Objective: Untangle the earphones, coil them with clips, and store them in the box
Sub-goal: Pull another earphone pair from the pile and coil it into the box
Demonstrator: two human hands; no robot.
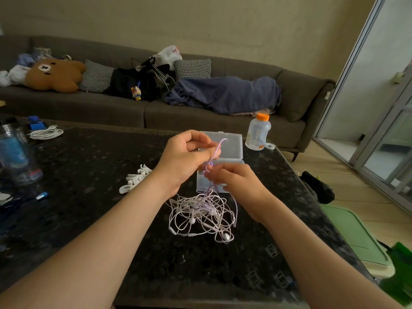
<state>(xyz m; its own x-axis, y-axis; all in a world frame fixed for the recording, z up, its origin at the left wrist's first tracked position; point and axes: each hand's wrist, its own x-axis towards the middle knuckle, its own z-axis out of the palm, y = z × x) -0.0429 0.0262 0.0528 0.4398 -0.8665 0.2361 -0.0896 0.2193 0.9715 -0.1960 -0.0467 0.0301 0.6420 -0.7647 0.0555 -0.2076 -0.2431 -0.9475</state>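
Clear box (pixel 233 150) open, tangled earphones (pixel 201 211) beside

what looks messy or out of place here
The earphones lie in a knotted heap on the dark table, cords looped over each other. The left hand and right hand pinch one strand above it.

I see pale earphones (pixel 200 216) in 1 tangled heap, white clips (pixel 136 178) to their left, clear box (pixel 231 146) open behind.
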